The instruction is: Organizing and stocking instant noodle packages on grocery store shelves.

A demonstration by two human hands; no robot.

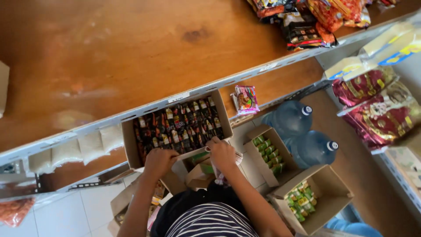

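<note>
Your left hand rests curled on the near rim of the cardboard box, gripping that front edge; fingers bent over the wall, likely to steady it on the lower shelf. Your right hand sits at the box's near right corner, closed around a small packet whose pale end sticks out just right of the knuckles.

The box lies just beyond both hands, flap-side open upward, packed tight with small dark sachets standing in rows. Little free space inside; any gap is at the near edge under your fingers, though I cannot tell for certain.

Below the hands: more open cartons, one to the right holding green bottles, another further right with green cans. Two large water jugs stand past those, well clear.

Just right of the box, a pink snack packet stands on the same shelf. Beyond the metal shelf rail, the upper shelf is broad wood, with snack bags at its far right.
</note>
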